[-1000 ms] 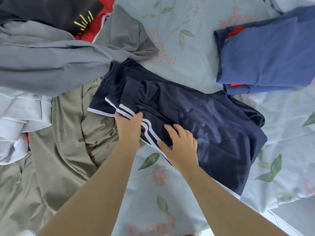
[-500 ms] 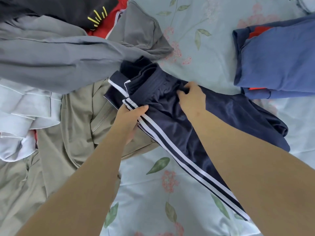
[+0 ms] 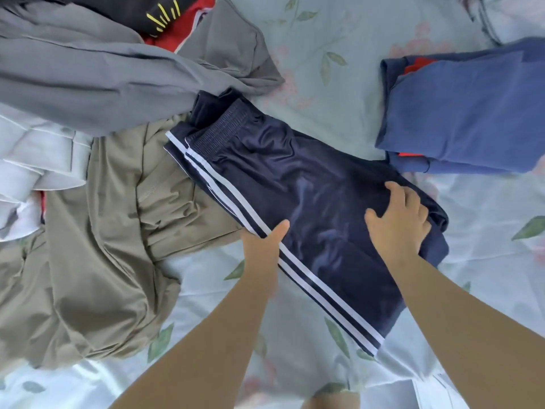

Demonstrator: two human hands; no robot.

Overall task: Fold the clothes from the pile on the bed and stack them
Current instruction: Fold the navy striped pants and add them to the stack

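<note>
Several loose clothes (image 3: 103,216) heap at 9 o'clock on the bed (image 3: 339,84). At centre, the left hand (image 3: 261,246) pinches the striped edge of the navy shorts (image 3: 295,187), thumb on top; the right hand (image 3: 398,222) presses them, fingers (image 3: 398,191) spread wide. Some folded blue clothes (image 3: 472,113) sit at 2 o'clock.

Your left hand (image 3: 262,242) shows only a thumb on top of the shorts (image 3: 309,202). Its fingers are under the striped edge, out of sight. The blue stack (image 3: 472,113) runs off the right edge and the grey garment (image 3: 88,78) off the left. The black top (image 3: 124,10) is cut by the top edge, and its yellow mark (image 3: 165,17) is too partial to read. The red cloth (image 3: 160,42) is mostly buried.
</note>
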